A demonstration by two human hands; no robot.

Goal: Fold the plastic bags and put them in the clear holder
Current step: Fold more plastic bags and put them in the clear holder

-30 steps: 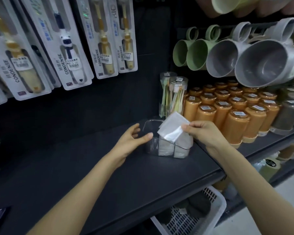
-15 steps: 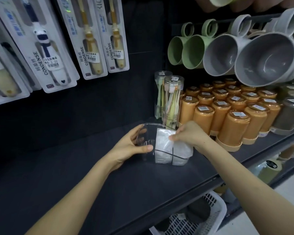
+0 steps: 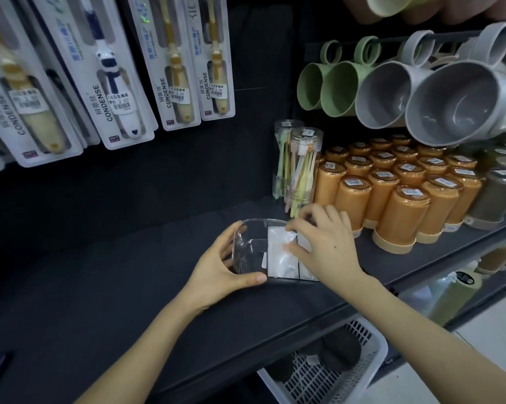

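A second ago the right hand [image 3: 326, 246] held the folded white plastic bag [image 3: 281, 256] in the air above the clear plastic holder [image 3: 249, 246]; now that bag stands down inside the holder's middle compartment, and the hand has come down with it and lies over the holder's right end. Its fingers [image 3: 297, 225] are bent, and the forefinger and thumb pinch the bag's crumpled top edge between them. The left hand [image 3: 217, 269] has stayed where it was, gripping the holder's left end: the thumb lies along the near wall and the curled fingers wrap the far left corner. The holder has not shifted on the flat black shelf [image 3: 123, 290], and it sits just in front of the clear tubes. There is one holder, split by two dividers into three compartments, and two white bags show in it: the one being pinched and a second white bag [image 3: 304, 243] in the right compartment, mostly hidden under the right hand. Behind stand two clear round tubes of pastel toothbrushes [image 3: 302, 167], touching each other. To their right are rows of orange plastic cups [image 3: 400, 211] turned upside down, too tightly packed to count surely. Above these hang two pale green mugs [image 3: 333, 86] and at least two grey mugs [image 3: 453, 100]. Four toothbrush blister packs [image 3: 115, 83] face out on the back wall, with more tucked behind them. One white slotted basket [image 3: 371, 357] sits below the shelf
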